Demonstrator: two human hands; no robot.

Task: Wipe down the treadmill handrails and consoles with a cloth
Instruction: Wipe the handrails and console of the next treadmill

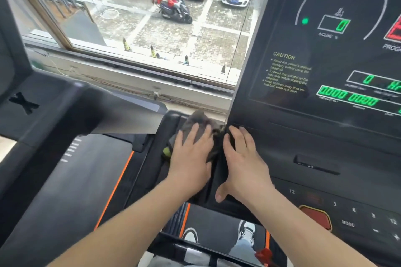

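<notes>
Left hand [191, 158]: fingers straight and slightly spread, palm flat, pressing on the grey cloth [195, 121].
Right hand [245, 158]: fingers straight, thumb out, flat against the console's left edge, holding nothing.
Cloth: bunched under and beyond the left fingers, on the black rail [171, 119], touching the console [325, 136] edge.
Open room: leftward, a neighbouring treadmill belt [86, 169] with an orange edge; ahead, a window sill [130, 75].
</notes>
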